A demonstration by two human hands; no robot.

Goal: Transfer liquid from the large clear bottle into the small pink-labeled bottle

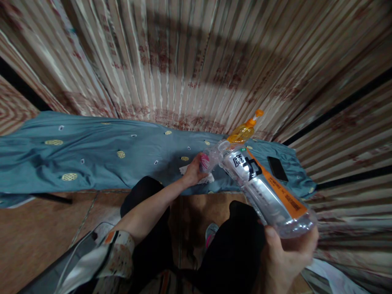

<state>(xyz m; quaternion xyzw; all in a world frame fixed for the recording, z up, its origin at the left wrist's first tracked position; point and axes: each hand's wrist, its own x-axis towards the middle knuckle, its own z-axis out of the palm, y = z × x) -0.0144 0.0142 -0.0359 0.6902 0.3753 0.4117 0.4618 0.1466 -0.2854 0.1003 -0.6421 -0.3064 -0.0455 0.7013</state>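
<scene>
The clear plastic bottle (260,185), with its silver and orange label, lies tilted in the air above the person's dark-trousered knees, its base low at the right and its neck pointing up and left toward the blue bedsheet (92,155). The right hand (288,253) grips the bottle's base, thumb over the near side and fingers wrapped beneath. At the bottle's neck the left hand (194,171) is closed around a pink cap (204,162), fingers curled tight on it; whether the cap is on the neck or just off it cannot be told. Under that hand, just left of the bottle's neck, a scrap of white paper (208,178) lies on the sheet's edge. Just behind the bottle's neck stands an orange bottle (245,130) with a nozzle top. Right of the bottle's label a black phone (277,168) lies flat on the sheet. Behind the bottle hangs a striped curtain (190,61).
</scene>
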